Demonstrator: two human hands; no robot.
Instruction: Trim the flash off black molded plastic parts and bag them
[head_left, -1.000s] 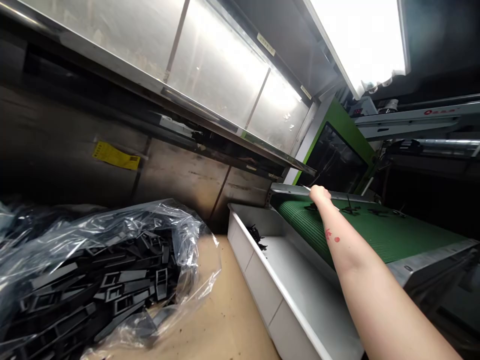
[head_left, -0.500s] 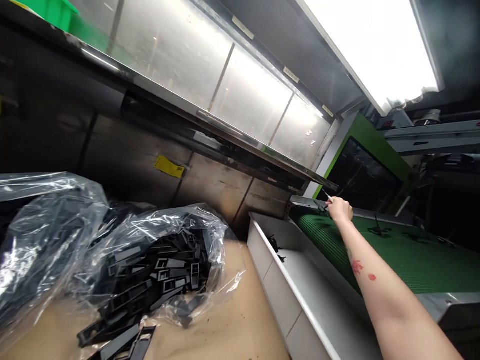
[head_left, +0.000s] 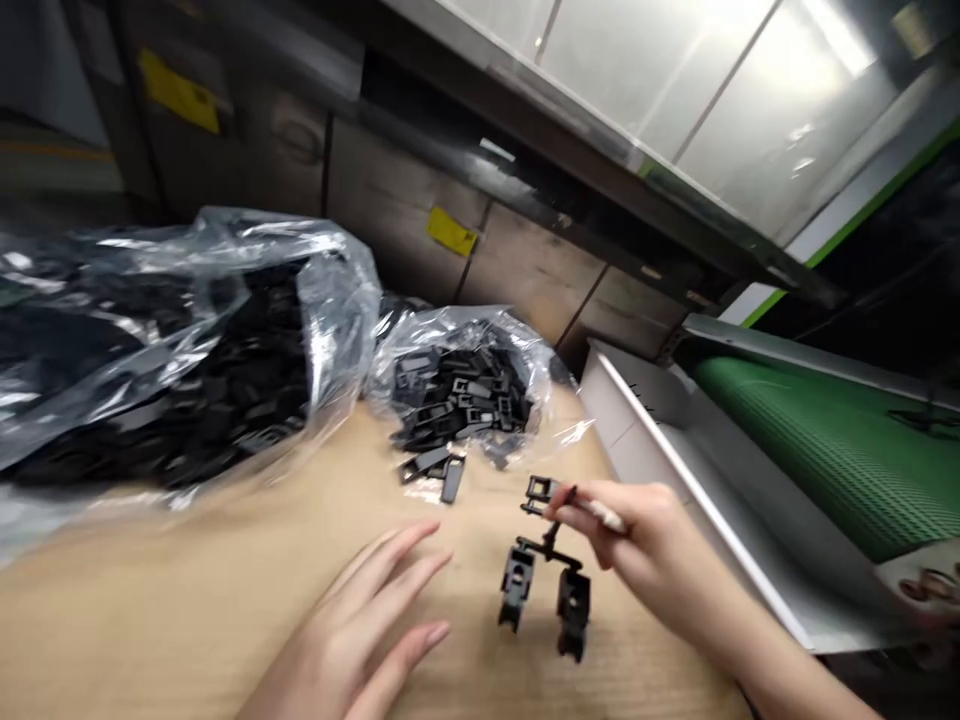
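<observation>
My right hand [head_left: 622,525] pinches the stem of a black plastic sprue with moulded parts [head_left: 551,550]. Several black parts branch from it, two of them hanging toward the tabletop. A small whitish stick-like thing [head_left: 604,516] also lies in that hand; its kind is unclear. To the left of the sprue, my left hand [head_left: 360,620] is open with fingers spread, touching nothing. Beyond both hands, loose black plastic parts [head_left: 472,395] spill from a clear plastic bag [head_left: 540,350].
A larger clear bag [head_left: 337,300] of black parts lies on the tan tabletop [head_left: 247,570] at left. On the right stand a long light-grey bin [head_left: 630,400] and a green conveyor belt [head_left: 810,430]. A metal shelf edge [head_left: 592,125] crosses above.
My right hand has come from the conveyor back over the tabletop, now with the sprue in it. My left hand has entered view. The camera has turned left and down.
</observation>
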